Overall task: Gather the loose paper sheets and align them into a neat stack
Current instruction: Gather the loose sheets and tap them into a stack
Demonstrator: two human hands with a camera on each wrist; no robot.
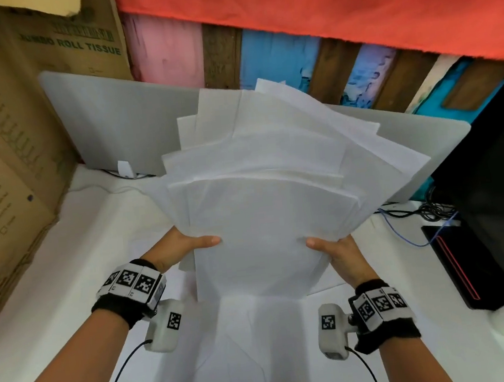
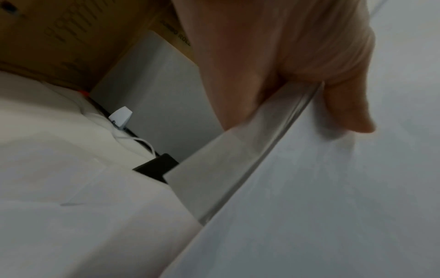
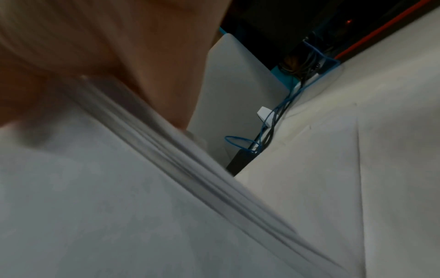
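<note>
A fanned bundle of white paper sheets [image 1: 263,195] is held up above the white table [image 1: 69,303], its far edges splayed at different angles. My left hand [image 1: 188,244] grips the bundle's left side, thumb on top and fingers hidden underneath. My right hand [image 1: 331,249] grips the right side the same way. In the left wrist view the thumb [image 2: 345,112] presses on the sheets [image 2: 321,188], whose layered edge shows. In the right wrist view the offset sheet edges [image 3: 190,169] run under my palm [image 3: 119,56].
A cardboard box [image 1: 1,155] walls the left side. White panels [image 1: 107,128] stand at the back. A black device [image 1: 463,262], blue and black cables [image 1: 418,220] and a dark monitor [image 1: 497,165] crowd the right. A white adapter [image 1: 125,170] sits by the back panel.
</note>
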